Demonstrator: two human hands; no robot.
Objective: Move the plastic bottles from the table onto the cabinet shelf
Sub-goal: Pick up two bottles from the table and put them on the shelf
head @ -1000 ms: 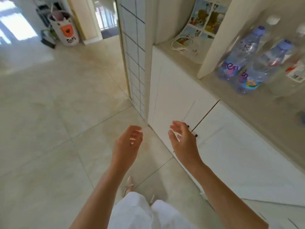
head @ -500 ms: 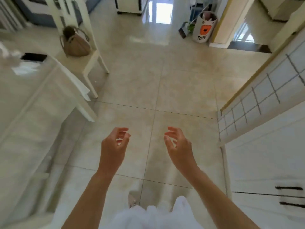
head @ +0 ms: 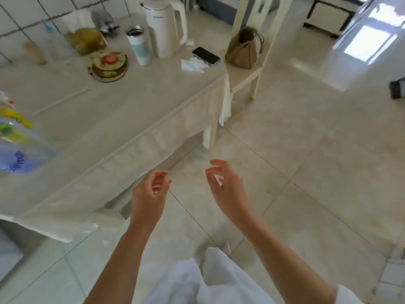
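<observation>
We stand on a shiny pale tiled floor (head: 306, 161), beside a long desk with a cream cloth (head: 122, 115) that hangs over its edge. Our left hand (head: 151, 191) and our right hand (head: 228, 187) float in front of us over the floor, near the desk edge. Both are empty, with fingers loosely curled apart, ready, we think, to grab something soon.

The clear plastic bottles with bright purple and yellow labels (head: 15, 145) sit at the far left of the desk, well apart from our hands. They are blurry and cut off by the picture's edge, so we cannot count them.

A tall white kettle (head: 164, 25) and a flat black phone (head: 206, 55) stay at the far end, out of the way. The cabinet shelf is not in sight.
</observation>
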